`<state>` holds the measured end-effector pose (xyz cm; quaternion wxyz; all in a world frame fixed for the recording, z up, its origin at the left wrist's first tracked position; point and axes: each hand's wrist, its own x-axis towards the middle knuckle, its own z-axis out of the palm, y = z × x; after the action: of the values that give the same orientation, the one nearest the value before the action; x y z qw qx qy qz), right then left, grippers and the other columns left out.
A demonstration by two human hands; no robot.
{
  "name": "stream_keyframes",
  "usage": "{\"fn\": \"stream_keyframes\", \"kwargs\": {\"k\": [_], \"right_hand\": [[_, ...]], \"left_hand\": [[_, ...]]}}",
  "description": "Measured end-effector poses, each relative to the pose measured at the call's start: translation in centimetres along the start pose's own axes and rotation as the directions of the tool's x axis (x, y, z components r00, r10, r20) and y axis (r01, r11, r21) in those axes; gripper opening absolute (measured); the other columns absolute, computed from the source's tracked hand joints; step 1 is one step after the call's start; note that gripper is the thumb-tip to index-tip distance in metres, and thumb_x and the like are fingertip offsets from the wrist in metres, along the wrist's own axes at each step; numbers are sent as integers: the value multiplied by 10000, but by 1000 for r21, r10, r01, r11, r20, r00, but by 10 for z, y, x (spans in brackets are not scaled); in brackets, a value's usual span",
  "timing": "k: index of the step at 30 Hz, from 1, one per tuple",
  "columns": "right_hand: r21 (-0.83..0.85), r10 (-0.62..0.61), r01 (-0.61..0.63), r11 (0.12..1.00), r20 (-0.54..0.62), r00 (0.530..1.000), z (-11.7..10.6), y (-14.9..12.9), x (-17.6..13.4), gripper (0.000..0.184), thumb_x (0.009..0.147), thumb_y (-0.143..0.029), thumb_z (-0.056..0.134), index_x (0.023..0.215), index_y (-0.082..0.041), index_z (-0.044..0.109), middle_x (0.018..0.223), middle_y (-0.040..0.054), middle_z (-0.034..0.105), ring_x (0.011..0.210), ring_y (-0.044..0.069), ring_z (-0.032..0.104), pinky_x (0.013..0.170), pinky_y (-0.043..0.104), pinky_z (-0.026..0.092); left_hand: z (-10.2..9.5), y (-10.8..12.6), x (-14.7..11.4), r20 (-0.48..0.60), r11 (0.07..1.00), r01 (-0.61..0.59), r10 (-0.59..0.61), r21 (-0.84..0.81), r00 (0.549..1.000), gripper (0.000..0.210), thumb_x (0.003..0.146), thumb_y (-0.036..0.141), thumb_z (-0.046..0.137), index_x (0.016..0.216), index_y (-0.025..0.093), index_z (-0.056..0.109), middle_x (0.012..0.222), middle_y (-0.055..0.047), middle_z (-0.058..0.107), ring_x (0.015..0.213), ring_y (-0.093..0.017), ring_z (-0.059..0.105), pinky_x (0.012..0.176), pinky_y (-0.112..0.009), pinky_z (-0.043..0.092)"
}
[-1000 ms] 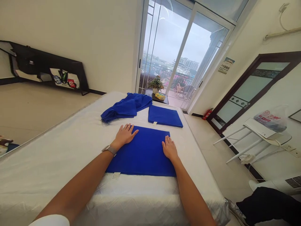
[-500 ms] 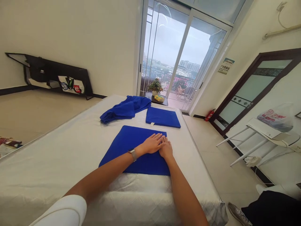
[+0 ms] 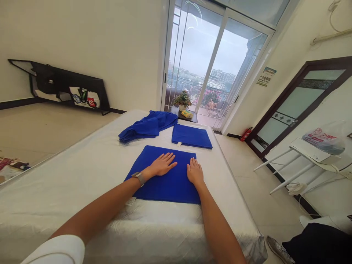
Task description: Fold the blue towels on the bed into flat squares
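A folded blue cloth (image 3: 170, 189) lies flat near the front edge of the white-covered bed (image 3: 82, 176). My left hand (image 3: 162, 164), with a watch on the wrist, rests palm down on its upper middle, fingers spread. At the cloth's right edge, my right hand (image 3: 195, 171) lies flat with fingers stretched forward. Neither hand grips anything. Beyond the hands sits a second folded blue cloth (image 3: 192, 136) with a small white tag. To its left is a loose, crumpled blue cloth (image 3: 147, 126). A pale tag pokes out at the near cloth's lower left corner.
Past the bed's far end, a small dark table holds a potted plant (image 3: 182, 101) and a yellow packet (image 3: 187, 114). On the right, a white chair (image 3: 288, 161) carries a box and a plastic bag (image 3: 323, 137). A person's shoe (image 3: 279, 249) shows at lower right.
My left hand has slid left across the cloth, away from my right hand, which stays at the right edge. The cloth's left side looks narrower, and a tag now shows there.
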<state>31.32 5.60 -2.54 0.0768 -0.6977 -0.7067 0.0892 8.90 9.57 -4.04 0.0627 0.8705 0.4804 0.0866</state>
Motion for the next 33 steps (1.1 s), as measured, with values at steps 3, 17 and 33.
{"fn": "stream_keyframes", "kwargs": {"k": [3,17,33], "right_hand": [[-7,-1,1,1000,7,1000,-1,1,0,629,1031,-380,151,1579,-75,199,1651,68,170,1525,189,125,1230,384,93],[-62,28,-27,998,4,1000,-6,0,0,610,1040,-382,151,1580,-108,216,1649,47,186,1521,171,141,1223,356,116],[-110,-28,25,994,-25,999,-4,-5,-47,625,1041,-413,146,1576,-102,229,1643,58,192,1525,210,136,1231,406,136]], "left_hand": [[-10,-38,-22,0,994,105,-105,26,994,777,980,636,97,1573,154,236,1641,-96,222,1528,-257,152,1224,-453,103],[-22,-64,-43,12,961,277,-277,22,961,805,967,658,114,1578,144,211,1648,-108,186,1527,-304,139,1209,-508,144],[-22,-61,-46,-98,966,257,-254,28,962,803,966,656,158,1548,126,313,1613,-131,286,1510,-305,211,1210,-488,161]]}}
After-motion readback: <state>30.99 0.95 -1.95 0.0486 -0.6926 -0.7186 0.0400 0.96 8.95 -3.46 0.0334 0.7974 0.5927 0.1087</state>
